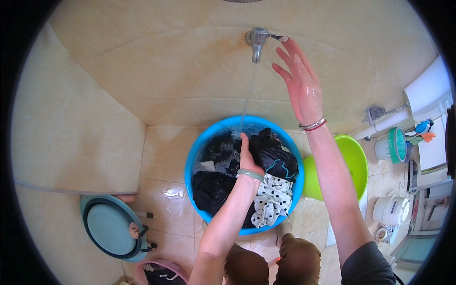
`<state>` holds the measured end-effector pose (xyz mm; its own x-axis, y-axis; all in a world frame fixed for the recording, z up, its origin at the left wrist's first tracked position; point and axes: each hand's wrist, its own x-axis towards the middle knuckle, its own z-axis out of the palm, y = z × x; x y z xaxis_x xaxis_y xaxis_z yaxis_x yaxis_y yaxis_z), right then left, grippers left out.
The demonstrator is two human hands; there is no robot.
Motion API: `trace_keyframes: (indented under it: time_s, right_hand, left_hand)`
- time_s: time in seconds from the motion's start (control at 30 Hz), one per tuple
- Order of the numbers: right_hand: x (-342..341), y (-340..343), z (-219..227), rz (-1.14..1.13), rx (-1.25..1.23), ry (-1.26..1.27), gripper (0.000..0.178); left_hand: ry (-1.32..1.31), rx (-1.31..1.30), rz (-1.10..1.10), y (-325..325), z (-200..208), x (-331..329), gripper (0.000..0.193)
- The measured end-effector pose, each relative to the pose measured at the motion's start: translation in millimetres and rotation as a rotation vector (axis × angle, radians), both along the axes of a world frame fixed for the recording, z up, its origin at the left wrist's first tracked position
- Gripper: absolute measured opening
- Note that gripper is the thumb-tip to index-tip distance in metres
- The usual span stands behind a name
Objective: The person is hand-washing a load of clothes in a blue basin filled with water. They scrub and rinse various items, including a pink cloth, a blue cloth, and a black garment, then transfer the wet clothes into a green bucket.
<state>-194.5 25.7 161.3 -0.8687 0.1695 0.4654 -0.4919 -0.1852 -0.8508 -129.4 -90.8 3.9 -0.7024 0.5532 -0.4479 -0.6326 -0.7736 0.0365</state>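
Note:
A stream of water runs from the wall tap (257, 45) into a round blue basin (191, 156) on the floor. My right hand (305, 90) is raised beside the tap, wet, its fingers stretched out and a fingertip at the lever. In the basin, dark clothes (212, 191) lie in water next to a white cloth with black dots (273, 202). Over the middle of these clothes is my left hand (249, 159), thumb pointing up toward the falling water. Its other fingers are hidden, so whether they grip a garment cannot be seen.
A lime-green basin (358, 164) stands right of the blue one. On the left, a folded grey-blue tub (111, 228) leans by the wall, with a pink basin of clothes (142, 270) below it. A bin (384, 149) and a white bucket (392, 209) are at the right.

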Motion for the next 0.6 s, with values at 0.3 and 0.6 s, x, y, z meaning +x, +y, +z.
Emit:
trace_keyframes:
  time_s: [0.3,0.6]
  right_hand:
    - [3.6,-4.5,1.6,0.056,-0.107,-0.013,0.052]
    - [5.4,-6.3,-2.3,0.077,-0.093,-0.008,0.051]
  left_hand:
    - [0.065,0.054,-0.112,0.3,23.7,-5.4,0.054]
    - [-0.002,0.106,-0.135,1.7,16.7,1.1,0.047]
